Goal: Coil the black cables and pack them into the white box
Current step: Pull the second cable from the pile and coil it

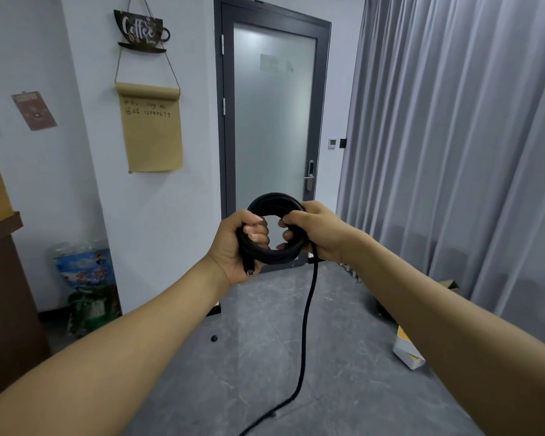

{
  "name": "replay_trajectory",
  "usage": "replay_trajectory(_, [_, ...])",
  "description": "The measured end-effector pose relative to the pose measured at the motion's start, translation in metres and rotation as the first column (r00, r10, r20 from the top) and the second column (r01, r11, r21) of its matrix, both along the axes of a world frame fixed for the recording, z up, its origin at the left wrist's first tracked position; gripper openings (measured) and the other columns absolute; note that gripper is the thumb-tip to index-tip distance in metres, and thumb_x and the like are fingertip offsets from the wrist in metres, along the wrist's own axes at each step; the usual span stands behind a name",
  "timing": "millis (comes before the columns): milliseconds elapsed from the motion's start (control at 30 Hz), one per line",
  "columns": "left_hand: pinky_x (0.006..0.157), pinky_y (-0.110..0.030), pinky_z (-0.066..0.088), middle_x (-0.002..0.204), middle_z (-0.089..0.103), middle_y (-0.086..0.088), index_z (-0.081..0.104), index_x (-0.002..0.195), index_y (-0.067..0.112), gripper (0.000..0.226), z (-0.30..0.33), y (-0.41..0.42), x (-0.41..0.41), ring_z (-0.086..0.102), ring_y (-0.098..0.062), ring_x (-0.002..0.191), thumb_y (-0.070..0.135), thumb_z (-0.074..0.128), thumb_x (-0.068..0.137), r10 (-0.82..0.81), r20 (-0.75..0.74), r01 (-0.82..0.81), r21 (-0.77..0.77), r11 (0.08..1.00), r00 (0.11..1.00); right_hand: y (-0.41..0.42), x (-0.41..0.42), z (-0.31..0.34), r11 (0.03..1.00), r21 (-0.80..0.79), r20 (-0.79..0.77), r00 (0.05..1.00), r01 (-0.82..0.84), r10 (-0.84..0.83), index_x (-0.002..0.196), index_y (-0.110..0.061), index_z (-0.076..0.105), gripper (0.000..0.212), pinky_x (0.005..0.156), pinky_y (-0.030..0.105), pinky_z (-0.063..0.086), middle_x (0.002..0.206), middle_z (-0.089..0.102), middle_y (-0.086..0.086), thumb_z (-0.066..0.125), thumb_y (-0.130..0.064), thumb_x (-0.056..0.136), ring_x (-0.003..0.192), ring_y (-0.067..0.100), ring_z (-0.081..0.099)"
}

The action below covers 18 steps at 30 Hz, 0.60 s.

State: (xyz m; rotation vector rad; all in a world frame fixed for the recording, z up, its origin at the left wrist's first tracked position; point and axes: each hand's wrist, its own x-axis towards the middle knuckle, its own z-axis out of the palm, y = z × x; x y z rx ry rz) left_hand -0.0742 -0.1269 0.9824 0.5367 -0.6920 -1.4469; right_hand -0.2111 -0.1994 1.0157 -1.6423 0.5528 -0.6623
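— Both hands are up in front of the door (274, 121), wrapped round one black cable (272, 229) wound into a ring. Start from the left: what is the left hand (236, 247) doing?

— Its fingers are curled through the ring's middle and its thumb lies over the outside, so it grips the bundled loops on the left side. A plug end (250, 272) sticks out below the palm; I'd say it is pinned there so the first turn cannot slip loose.

— And the right hand (315, 229)?

— It grips the opposite side the same way, fingertips hooked into the opening, thumb behind. The loose tail (306, 325) drops from under that hand, hangs free and then runs along the grey floor (343, 388) out of view at the bottom edge. That hand looks placed to feed the next turn onto the ring.

— So the coiling isn't finished?

— Judging by that trailing length, no. Several turns are made, more remains.

— Why hold it so high, at arm's length?

— Probably to let the tail hang straight, so it untwists as it is drawn in.

— Where's the white box?

— A white box with yellow on it (406, 350) lies on the floor at the right, near the grey curtain (453, 152), partly hidden by the right forearm. Whether it is the one meant, I cannot tell. It is well apart from the cable.
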Motion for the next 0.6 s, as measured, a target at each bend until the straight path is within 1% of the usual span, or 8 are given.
replay_trajectory(67, [0.047,-0.015,0.044,0.049,0.048,0.005,0.047,0.071,0.018,0.011,0.004,-0.003,-0.002,0.048,-0.007,0.042,0.014,0.058,0.072,0.118,0.189,-0.134,0.075,0.988,0.975,-0.003,0.000,0.000,0.998,-0.049,-0.012,0.999,0.044,-0.045,0.103,0.001,0.054,0.015,0.077,0.041,0.053,0.079,0.045,0.008,0.043,0.001,0.093,0.059,0.013,0.045])
replay_trajectory(100, [0.054,-0.019,0.048,0.054,0.051,0.002,0.052,0.072,0.016,0.009,0.005,-0.005,-0.004,0.053,-0.009,0.047,0.015,0.057,0.079,0.176,0.297,-0.212,0.094,0.973,0.939,-0.005,-0.001,0.000,0.995,-0.087,-0.025,0.998,0.048,-0.050,0.098,-0.002,0.055,0.013,0.074,0.039,0.055,0.077,0.043,0.008,0.043,0.001,0.093,0.059,0.013,0.044])
replay_trajectory(167, [0.070,-0.025,0.051,0.066,0.058,-0.001,0.059,0.076,0.015,0.014,0.007,-0.007,-0.006,0.060,-0.013,0.060,0.024,0.062,0.085,0.246,0.443,-0.329,0.121,0.937,0.862,-0.007,-0.004,0.002,0.983,-0.177,-0.063,0.996,0.050,-0.062,0.088,-0.007,0.054,0.015,0.071,0.038,0.057,0.073,0.040,0.007,0.043,0.002,0.093,0.060,0.013,0.042])
replay_trajectory(200, [0.074,-0.027,0.051,0.070,0.060,-0.001,0.060,0.078,0.015,0.018,0.009,-0.007,-0.007,0.062,-0.014,0.066,0.031,0.067,0.084,0.254,0.472,-0.354,0.137,0.925,0.844,-0.008,-0.005,0.002,0.975,-0.214,-0.073,0.995,0.052,-0.069,0.085,-0.009,0.053,0.017,0.071,0.038,0.057,0.072,0.040,0.006,0.043,0.002,0.093,0.060,0.014,0.042])
replay_trajectory(300, [0.076,-0.030,0.053,0.071,0.061,-0.001,0.061,0.084,0.014,0.033,0.014,-0.006,-0.011,0.063,-0.017,0.072,0.044,0.073,0.075,0.247,0.401,-0.336,0.167,0.927,0.882,-0.008,-0.009,0.001,0.964,-0.261,-0.047,0.996,0.055,-0.070,0.084,-0.010,0.053,0.018,0.069,0.037,0.057,0.076,0.041,0.010,0.043,0.001,0.094,0.063,0.016,0.043])
replay_trajectory(433, [0.063,-0.024,0.051,0.053,0.049,0.003,0.055,0.073,0.013,0.032,0.010,-0.008,-0.019,0.053,-0.011,0.048,0.042,0.068,0.081,0.322,0.285,-0.360,0.088,0.929,0.903,-0.007,-0.012,-0.001,0.946,-0.321,0.009,0.999,0.053,-0.052,0.085,-0.008,0.052,0.017,0.063,0.031,0.054,0.085,0.041,0.013,0.041,0.002,0.094,0.063,0.016,0.043])
replay_trajectory(533, [0.055,-0.019,0.044,0.047,0.039,0.007,0.052,0.071,0.016,0.030,0.010,-0.008,-0.020,0.040,-0.006,0.041,0.040,0.062,0.085,0.293,0.252,-0.310,0.032,0.950,0.922,-0.006,-0.014,0.000,0.966,-0.259,0.063,0.998,0.023,-0.007,0.085,-0.006,0.052,0.018,0.062,0.033,0.051,0.077,0.043,0.010,0.041,0.003,0.095,0.061,0.015,0.043])
replay_trajectory(600, [0.054,-0.018,0.044,0.046,0.039,0.008,0.052,0.070,0.017,0.028,0.012,-0.005,-0.017,0.040,-0.005,0.041,0.039,0.063,0.082,0.249,0.251,-0.264,0.027,0.964,0.935,-0.006,-0.014,0.001,0.980,-0.200,0.105,0.994,-0.002,0.023,0.086,-0.007,0.053,0.019,0.062,0.035,0.049,0.076,0.045,0.006,0.041,0.003,0.095,0.060,0.014,0.043])
